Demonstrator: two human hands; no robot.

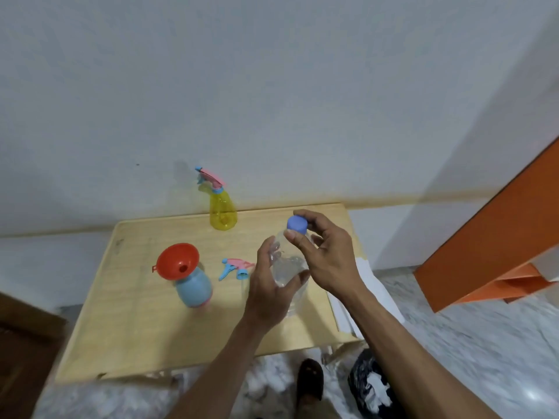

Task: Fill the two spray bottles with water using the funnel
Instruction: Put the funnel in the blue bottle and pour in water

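Both hands grip: left (269, 285) water bottle (289, 267), seemingly upright; right (325, 252) cap (296, 223).

The left hand (269, 285) grips a clear plastic water bottle (289, 267) (upright) while the right hand (326, 255) pinches its blue screw cap (296, 223).

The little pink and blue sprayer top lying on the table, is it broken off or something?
Not broken, it seems. The pink and blue trigger sprayer head lies loose on the wooden table because the blue plastic spray bottle beside it has the orange funnel in its neck instead. No spill is visible.
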